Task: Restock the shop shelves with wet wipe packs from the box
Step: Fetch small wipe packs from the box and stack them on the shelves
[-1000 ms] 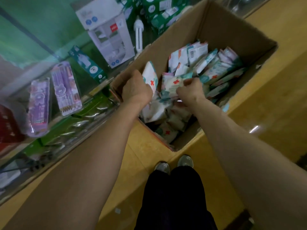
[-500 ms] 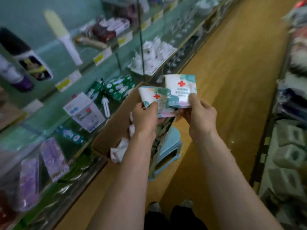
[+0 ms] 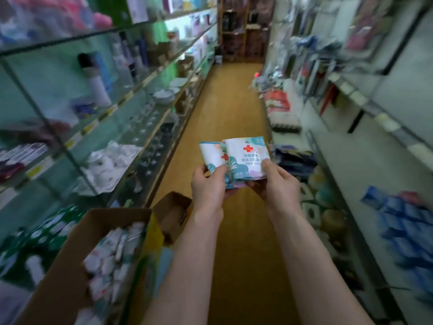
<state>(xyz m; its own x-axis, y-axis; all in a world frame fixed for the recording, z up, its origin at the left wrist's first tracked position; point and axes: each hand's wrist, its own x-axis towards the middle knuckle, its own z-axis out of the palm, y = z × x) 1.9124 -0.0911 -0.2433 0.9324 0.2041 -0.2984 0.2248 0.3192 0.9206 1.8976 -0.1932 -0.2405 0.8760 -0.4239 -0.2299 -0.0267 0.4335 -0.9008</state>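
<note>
Grip state:
- Left hand [image 3: 206,187]: closed on the left pack [image 3: 212,157]. The thumb presses the lower front face and the fingers are curled behind it.
- Right hand [image 3: 280,184]: closed on the right pack [image 3: 246,154]. The thumb lies on the lower right corner of the front face and the fingers are curled underneath.

Held items:
- Both packs are held upright with the printed face, bearing a red cross, toward the camera.
- The right pack overlaps the right edge of the left pack, and the two touch.
- Two packs can be counted in the hands. A further edge shows below them, but it cannot be told whether it is a third pack.

Positions relative to the box [image 3: 58,277]:
- The box is cardboard and open.
- Both hands and the held packs are up and to the right of the box, past its raised flap [image 3: 172,213] and clear of it.
- Loose packs [image 3: 112,252] fill the inside of the box. They are too blurred to count.
- Glass shelves [image 3: 131,90] run along the left of the box, just beside it.
- The opposite shelving [image 3: 365,106] is well apart from the box, across the wooden floor [image 3: 225,109].
</note>
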